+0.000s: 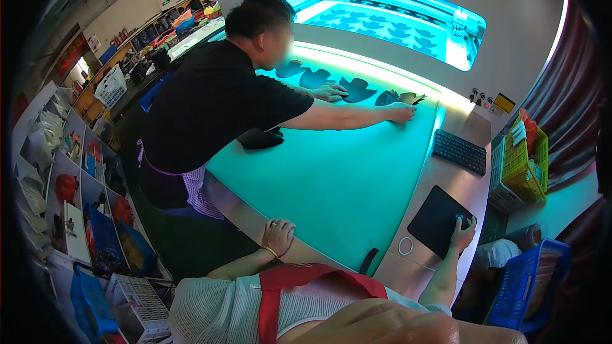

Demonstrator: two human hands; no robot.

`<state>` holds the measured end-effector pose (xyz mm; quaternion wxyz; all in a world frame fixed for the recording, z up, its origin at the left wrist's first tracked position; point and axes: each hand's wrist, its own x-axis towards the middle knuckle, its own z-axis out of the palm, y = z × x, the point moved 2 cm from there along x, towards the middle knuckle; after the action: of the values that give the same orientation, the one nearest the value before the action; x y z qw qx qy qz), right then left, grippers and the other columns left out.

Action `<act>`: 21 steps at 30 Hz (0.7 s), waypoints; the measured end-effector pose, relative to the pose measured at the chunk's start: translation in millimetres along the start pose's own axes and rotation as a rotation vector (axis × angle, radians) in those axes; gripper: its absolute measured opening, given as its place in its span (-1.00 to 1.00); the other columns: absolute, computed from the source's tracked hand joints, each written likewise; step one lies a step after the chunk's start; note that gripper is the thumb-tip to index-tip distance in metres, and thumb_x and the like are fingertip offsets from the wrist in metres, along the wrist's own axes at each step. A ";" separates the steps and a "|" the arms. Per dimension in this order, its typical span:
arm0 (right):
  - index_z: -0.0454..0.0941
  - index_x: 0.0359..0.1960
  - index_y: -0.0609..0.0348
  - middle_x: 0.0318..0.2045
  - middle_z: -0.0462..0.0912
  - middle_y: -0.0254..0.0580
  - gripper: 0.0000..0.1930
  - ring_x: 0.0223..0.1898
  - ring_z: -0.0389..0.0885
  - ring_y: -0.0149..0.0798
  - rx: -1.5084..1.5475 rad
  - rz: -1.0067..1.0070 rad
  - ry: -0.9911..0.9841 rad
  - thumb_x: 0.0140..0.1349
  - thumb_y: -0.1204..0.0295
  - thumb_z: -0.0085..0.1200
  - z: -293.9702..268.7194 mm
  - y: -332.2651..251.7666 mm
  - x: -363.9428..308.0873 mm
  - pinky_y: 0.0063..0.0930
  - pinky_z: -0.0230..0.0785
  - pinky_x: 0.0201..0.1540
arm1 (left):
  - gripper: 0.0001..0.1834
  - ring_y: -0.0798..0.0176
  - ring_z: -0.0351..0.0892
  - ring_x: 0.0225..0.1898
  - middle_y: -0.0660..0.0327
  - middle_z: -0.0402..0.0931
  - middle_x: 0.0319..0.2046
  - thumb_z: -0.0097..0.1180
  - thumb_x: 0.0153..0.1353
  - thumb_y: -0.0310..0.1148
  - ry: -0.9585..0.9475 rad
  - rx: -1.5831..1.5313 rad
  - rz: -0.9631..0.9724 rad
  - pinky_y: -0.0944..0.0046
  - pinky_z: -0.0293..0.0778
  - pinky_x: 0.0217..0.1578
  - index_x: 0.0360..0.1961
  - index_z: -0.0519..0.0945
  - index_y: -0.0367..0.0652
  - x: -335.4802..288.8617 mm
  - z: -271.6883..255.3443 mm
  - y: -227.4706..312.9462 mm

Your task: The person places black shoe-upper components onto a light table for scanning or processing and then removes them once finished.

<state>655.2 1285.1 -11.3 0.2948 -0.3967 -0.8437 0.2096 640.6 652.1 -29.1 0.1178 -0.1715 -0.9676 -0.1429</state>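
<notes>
At the near edge of the teal-lit machine table [319, 185], my left hand [278, 237] lies with its fingers stretched out, holding nothing. My right hand [463, 236] is closed over a small dark computer mouse [459, 219], at the right edge of a black mouse pad [436, 218]. Beyond the pad is a black keyboard [459, 151]. A person in a black shirt [223, 99] leans over the table from the left. That person's hands touch dark cut pieces [357, 90] lined up along the far side; the right one holds a small bunch of pieces [408, 98].
Behind a window in the machine, a lit bed [382, 25] carries several cut shapes. A dark stack [260, 139] lies beside the person. A white ring [405, 246] sits near the pad. Yellow [539, 162] and blue crates [529, 286] stand right; shelves [76, 178] line the left.
</notes>
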 end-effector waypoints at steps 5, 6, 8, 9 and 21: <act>0.42 0.28 0.07 0.05 0.66 -0.11 -0.37 0.11 0.56 0.00 -0.002 -0.002 0.009 0.21 0.12 0.28 -0.9 -0.2 -1.6 -0.14 0.37 0.21 | -0.82 0.15 0.50 -0.02 0.25 0.53 -0.14 0.08 0.26 -0.28 -0.014 -0.001 -0.008 0.01 0.21 0.16 -0.12 0.60 0.05 0.7 -2.9 2.6; 0.42 0.28 0.08 0.05 0.66 -0.11 -0.37 0.11 0.56 0.00 -0.003 -0.004 0.011 0.21 0.12 0.28 -0.7 0.3 -1.6 -0.14 0.37 0.20 | -0.82 0.15 0.50 -0.02 0.25 0.53 -0.14 0.08 0.26 -0.28 -0.012 -0.003 -0.010 0.02 0.21 0.16 -0.13 0.60 0.05 0.8 -2.8 2.9; 0.42 0.27 0.08 0.05 0.66 -0.11 -0.37 0.11 0.56 0.00 -0.004 -0.005 0.014 0.21 0.12 0.28 0.6 1.5 -0.7 -0.14 0.37 0.20 | -0.82 0.16 0.51 -0.02 0.25 0.53 -0.14 0.08 0.27 -0.28 -0.008 -0.005 -0.012 0.02 0.21 0.15 -0.13 0.60 0.06 0.1 -1.5 1.6; 0.42 0.27 0.08 0.05 0.66 -0.12 -0.36 0.12 0.55 0.00 0.002 -0.009 0.010 0.21 0.12 0.28 1.6 2.5 -0.1 -0.14 0.37 0.21 | -0.82 0.16 0.51 -0.02 0.26 0.53 -0.14 0.07 0.27 -0.28 0.005 0.002 -0.007 0.02 0.21 0.15 -0.13 0.60 0.06 -0.6 -0.1 0.8; 0.41 0.28 0.10 0.07 0.65 -0.16 -0.35 0.15 0.53 0.00 -0.013 0.012 -0.011 0.21 0.09 0.25 1.3 -2.5 2.6 -0.14 0.34 0.25 | -0.82 0.15 0.49 0.02 0.25 0.53 -0.12 0.06 0.29 -0.24 0.018 0.022 -0.003 0.02 0.21 0.18 -0.12 0.61 0.07 -1.0 9.9 -6.3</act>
<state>651.7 1285.6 -10.0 0.2863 -0.4026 -0.8442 0.2082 637.5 649.3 -40.1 0.1282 -0.1676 -0.9683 -0.1339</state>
